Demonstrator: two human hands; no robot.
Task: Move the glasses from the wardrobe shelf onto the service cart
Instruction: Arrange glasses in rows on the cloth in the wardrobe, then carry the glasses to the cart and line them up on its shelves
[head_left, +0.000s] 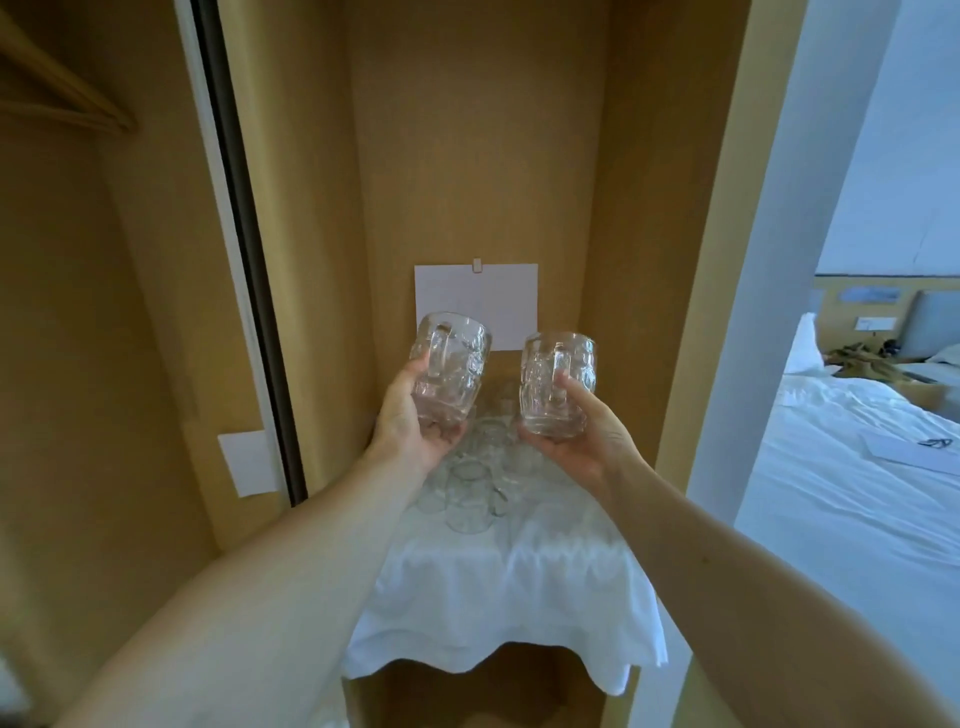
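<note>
So both hands are loaded: left hand (410, 415) has its fingers wrapped round one dimpled glass mug (449, 364), right hand (576, 431) grips another mug (558, 384), both lifted above the wardrobe shelf (498, 587). More glasses (470, 493) are on its white cloth, so plenty is left. No cart in sight. The paper sheet (475, 304) behind looks blank, no readable writing.
</note>
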